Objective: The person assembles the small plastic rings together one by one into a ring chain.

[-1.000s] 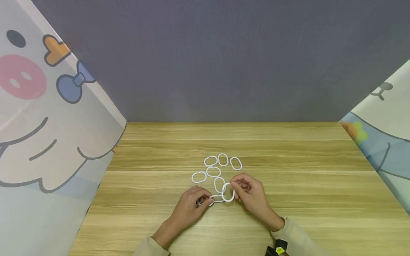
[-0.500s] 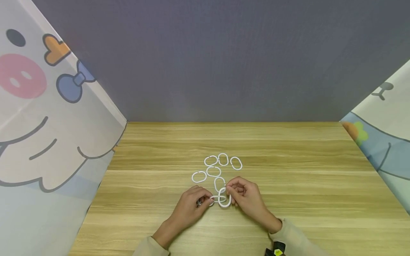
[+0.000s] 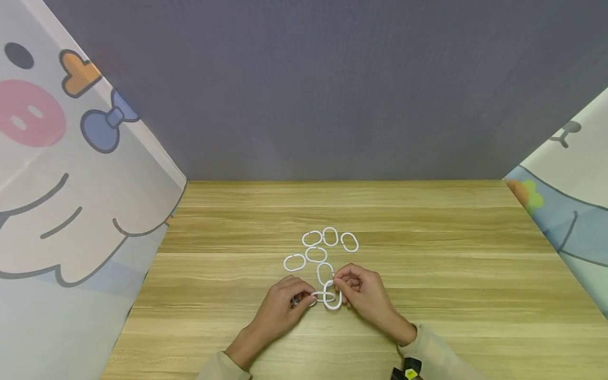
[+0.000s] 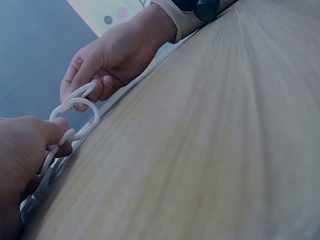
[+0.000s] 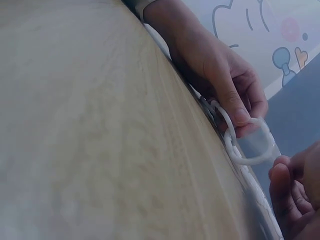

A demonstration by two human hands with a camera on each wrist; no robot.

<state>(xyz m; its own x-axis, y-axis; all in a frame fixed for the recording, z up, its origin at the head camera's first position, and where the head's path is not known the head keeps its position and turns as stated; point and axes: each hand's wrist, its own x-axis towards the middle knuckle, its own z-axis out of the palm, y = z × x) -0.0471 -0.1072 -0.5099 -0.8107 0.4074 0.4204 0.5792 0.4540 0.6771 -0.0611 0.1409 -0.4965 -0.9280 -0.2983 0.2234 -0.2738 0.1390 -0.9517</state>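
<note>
My left hand (image 3: 283,303) pinches a white oval curtain ring (image 3: 322,301) between thumb and fingertips, low over the table. A second such ring (image 3: 333,307) is pinched in my right hand (image 3: 368,293) and stands steeply across the right end of the first. In the left wrist view the two rings overlap, the left hand's ring (image 4: 96,120) showing as a round loop. More white loops (image 4: 44,177) run below the left fingers, mostly hidden by that hand. Just beyond both hands lies a loose ring (image 3: 318,273), close to the right fingertips.
Farther back on the wooden table (image 3: 228,316) lie several loose white rings, among them a left one (image 3: 285,266) and a right one (image 3: 357,244). A grey panel (image 3: 342,105) rises behind the table; cartoon-printed panels (image 3: 119,190) flank it.
My right hand has brought its ring left and slightly toward me, across the end of the left hand's ring. Over the last half second it has barely moved. The left hand stays in place.
</note>
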